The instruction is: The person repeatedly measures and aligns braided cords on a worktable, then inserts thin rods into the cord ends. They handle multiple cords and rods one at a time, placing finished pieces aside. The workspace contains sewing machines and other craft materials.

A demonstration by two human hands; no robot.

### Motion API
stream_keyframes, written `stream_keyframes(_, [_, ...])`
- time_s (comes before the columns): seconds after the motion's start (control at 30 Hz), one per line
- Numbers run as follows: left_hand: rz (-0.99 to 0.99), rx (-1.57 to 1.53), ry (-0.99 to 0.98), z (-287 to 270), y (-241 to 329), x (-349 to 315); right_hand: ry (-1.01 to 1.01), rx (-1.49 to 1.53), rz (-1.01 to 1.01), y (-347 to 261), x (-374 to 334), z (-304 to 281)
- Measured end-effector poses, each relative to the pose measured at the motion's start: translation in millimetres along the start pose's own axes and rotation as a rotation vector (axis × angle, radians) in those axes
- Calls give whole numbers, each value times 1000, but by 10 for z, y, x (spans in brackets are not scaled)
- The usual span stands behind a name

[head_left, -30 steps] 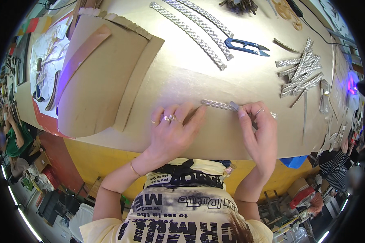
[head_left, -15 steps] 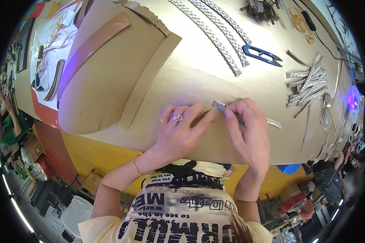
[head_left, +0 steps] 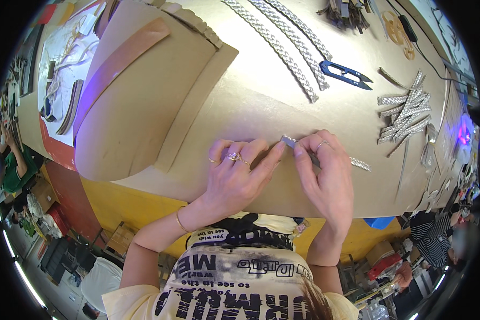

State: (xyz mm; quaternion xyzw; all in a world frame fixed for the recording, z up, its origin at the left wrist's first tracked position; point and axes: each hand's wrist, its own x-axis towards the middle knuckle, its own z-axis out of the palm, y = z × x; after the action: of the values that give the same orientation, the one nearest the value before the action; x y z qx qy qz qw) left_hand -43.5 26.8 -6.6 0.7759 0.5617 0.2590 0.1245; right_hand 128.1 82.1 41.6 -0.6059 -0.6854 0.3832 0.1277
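Observation:
Between my hands is a short silvery braided strap [head_left: 360,164], its near end pinched and its tail sticking out to the right beneath my right hand. My right hand [head_left: 328,168] grips it between thumb and forefinger. The strap's flat grey tip [head_left: 289,141] shows between the two hands. My left hand [head_left: 240,168] is closed in a pinch, thumb and forefinger meeting at that tip. Beyond them lie three long silvery braided straps [head_left: 288,48] and blue thread snips [head_left: 346,74]. At the right sits a pile of short braided strips [head_left: 405,114].
A large curved tan panel [head_left: 138,101] with a brown strip [head_left: 125,66] fills the left of the table. Dark strips [head_left: 344,13] bunch at the far edge, near tan ring-shaped pieces [head_left: 399,33] and a black cable [head_left: 432,64]. People are at work on both sides.
My left thumb and forefinger have closed in on the strap's tip, where a small gap showed before. The right hand has barely moved.

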Motion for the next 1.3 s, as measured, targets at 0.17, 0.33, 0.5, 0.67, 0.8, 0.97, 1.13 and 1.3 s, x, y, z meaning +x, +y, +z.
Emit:
stream_keyframes(0.17, [-3,37,-1,31,30,11,-4,-20,1,-4,7,6])
stream_keyframes(0.33, [74,166,-19,81,38,23,-3,-32,-1,-7,6,3])
stream_keyframes(0.5, [23,75,-25,84,36,5,19,-10,-23,10,-10,1])
stream_keyframes(0.67, [-12,-81,-18,29,-21,-35,-11,30,-11,43,-7,-11])
stream_keyframes(0.8, [45,5,-1,28,-15,-40,-11,69,-13,53,-5,-13])
stream_keyframes(0.97, [59,49,7,43,17,-23,51,11,-57,39,-3,22])
stream_keyframes(1.13, [57,95,-11,45,33,-15,-41,147,33,56,-4,-44])
stream_keyframes(1.3, [62,99,0,59,35,-15,-92,277,80,104,2,-101])
